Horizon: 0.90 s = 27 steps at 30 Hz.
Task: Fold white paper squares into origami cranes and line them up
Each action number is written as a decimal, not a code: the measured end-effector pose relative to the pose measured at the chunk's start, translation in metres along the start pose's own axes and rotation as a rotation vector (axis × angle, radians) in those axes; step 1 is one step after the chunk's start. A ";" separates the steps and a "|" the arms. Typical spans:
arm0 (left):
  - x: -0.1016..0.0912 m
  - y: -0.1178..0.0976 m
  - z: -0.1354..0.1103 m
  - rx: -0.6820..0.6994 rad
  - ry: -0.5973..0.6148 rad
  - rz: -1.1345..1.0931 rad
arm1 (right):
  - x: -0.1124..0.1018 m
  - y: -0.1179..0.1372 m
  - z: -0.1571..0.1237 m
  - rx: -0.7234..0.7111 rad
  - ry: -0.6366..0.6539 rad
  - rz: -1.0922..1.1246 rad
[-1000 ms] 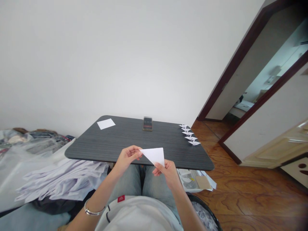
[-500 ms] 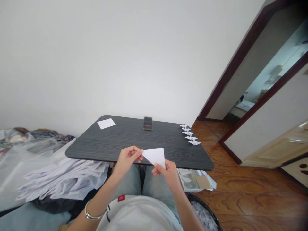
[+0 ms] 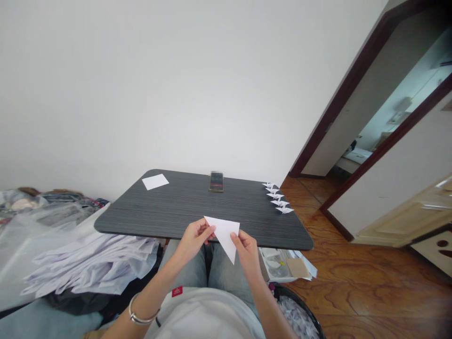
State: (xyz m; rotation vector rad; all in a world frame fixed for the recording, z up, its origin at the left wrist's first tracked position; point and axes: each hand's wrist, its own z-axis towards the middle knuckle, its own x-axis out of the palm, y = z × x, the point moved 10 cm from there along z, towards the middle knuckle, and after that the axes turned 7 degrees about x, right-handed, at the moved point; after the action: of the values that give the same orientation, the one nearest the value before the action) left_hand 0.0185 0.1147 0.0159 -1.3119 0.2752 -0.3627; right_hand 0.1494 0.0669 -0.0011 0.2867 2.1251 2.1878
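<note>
Head view — one white paper triangle (image 3: 223,230), held over the near edge of a dark table (image 3: 176,207), one corner pointed downward. Its left side is pinched between thumb and fingers by the left hand (image 3: 195,238); its right side is gripped likewise by the right hand (image 3: 247,247). Also set out — white sheet (image 3: 155,181), far left; phone (image 3: 216,182), far edge; row of small folded paper figures (image 3: 275,195), right
</note>
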 end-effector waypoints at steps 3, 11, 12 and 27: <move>0.000 -0.004 0.001 0.035 0.001 0.030 | -0.004 0.002 0.002 -0.037 -0.026 -0.010; 0.011 0.006 -0.003 -0.013 0.051 0.126 | -0.004 -0.007 0.004 0.047 -0.031 0.019; 0.010 0.004 -0.003 0.003 0.051 0.176 | -0.006 -0.004 0.004 0.033 -0.031 0.026; 0.031 0.000 -0.010 0.053 0.376 0.552 | -0.033 0.013 0.008 -0.033 -0.110 0.093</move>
State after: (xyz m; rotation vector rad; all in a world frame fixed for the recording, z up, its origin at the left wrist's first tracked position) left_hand 0.0430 0.0932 0.0135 -1.0559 0.9156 -0.1402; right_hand 0.1846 0.0686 0.0092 0.5009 2.0559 2.1983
